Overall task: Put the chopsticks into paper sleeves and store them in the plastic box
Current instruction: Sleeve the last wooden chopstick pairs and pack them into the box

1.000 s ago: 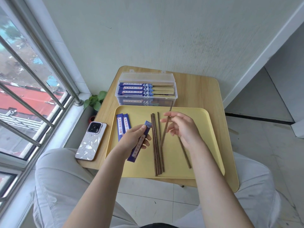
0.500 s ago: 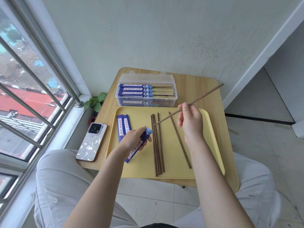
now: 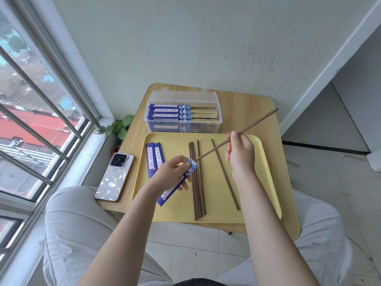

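Observation:
My left hand [image 3: 172, 174] grips a blue paper sleeve [image 3: 172, 191] over the yellow tray [image 3: 266, 174], its open end up. My right hand [image 3: 240, 154] pinches a dark brown chopstick [image 3: 257, 121] held slanting, its lower tip touching the sleeve's mouth. Three loose chopsticks [image 3: 195, 180] lie side by side on the tray, and another single chopstick [image 3: 224, 174] lies to their right. Two empty sleeves [image 3: 153, 156] rest flat at the tray's left. Behind the tray stands the clear plastic box [image 3: 219, 118], lid open, with several sleeved pairs [image 3: 171, 112] inside.
A phone [image 3: 114, 176] lies face down on the small wooden table [image 3: 247, 104], left of the tray. A small green plant [image 3: 120, 126] sits by the barred window on the left. A wall rises directly behind the table. My knees are under the table's front edge.
My right hand lifted one chopstick off the tray, swung it slanting, then lowered its tip to the sleeve's mouth. My left hand tilted the sleeve up toward it.

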